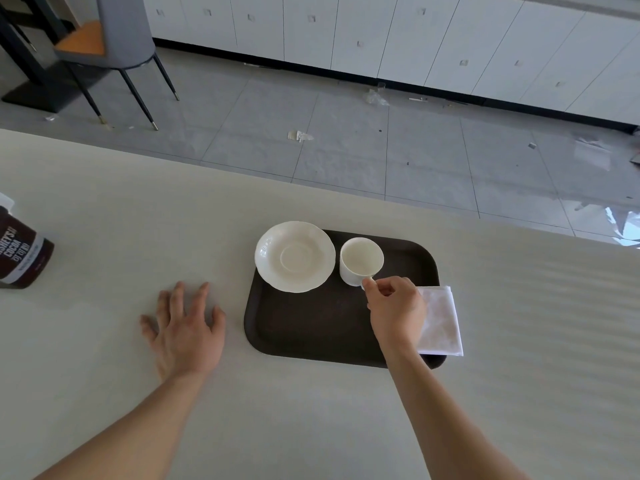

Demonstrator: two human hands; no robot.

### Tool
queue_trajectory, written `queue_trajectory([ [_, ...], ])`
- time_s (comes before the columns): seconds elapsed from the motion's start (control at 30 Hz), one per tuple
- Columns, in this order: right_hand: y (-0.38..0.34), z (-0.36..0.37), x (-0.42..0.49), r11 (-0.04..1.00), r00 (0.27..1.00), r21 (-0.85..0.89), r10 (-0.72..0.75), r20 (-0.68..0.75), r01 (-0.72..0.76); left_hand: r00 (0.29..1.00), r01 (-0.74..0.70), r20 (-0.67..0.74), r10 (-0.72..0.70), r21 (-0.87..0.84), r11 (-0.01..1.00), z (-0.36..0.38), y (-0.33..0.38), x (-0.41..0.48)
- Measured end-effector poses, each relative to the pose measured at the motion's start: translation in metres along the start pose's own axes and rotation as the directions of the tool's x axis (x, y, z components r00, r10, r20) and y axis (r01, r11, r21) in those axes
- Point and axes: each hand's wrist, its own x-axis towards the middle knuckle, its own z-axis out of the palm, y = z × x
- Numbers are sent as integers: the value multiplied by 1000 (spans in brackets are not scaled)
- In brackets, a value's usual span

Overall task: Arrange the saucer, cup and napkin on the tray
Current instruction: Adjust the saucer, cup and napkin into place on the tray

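A dark brown tray (308, 327) lies on the pale table. A white saucer (295, 256) rests on the tray's far left corner, overhanging its edge. Just right of it a white cup (360, 259) stands upright and empty on the tray. My right hand (394, 306) pinches the cup's handle, which is mostly hidden by the fingers. A folded white napkin (441, 322) lies over the tray's right edge, partly under my right hand. My left hand (185, 329) lies flat on the table left of the tray, fingers spread, holding nothing.
A brown cocoa container (19, 252) stands at the table's left edge. The table's far edge (242, 174) runs diagonally behind the tray, with grey floor beyond. A chair (117, 46) stands far left on the floor.
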Motion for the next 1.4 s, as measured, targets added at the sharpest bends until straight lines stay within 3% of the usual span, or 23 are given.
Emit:
queue_trajectory([
  [0.33,-2,1,-4,998,995,55,18,100,-23,1000,-6,-4,6,3,1000,0,0,0],
  [1.4,-10,12,-17,985,992,143,90,86,-101,1000,-1,18,1,10,1000,-1,1,0],
])
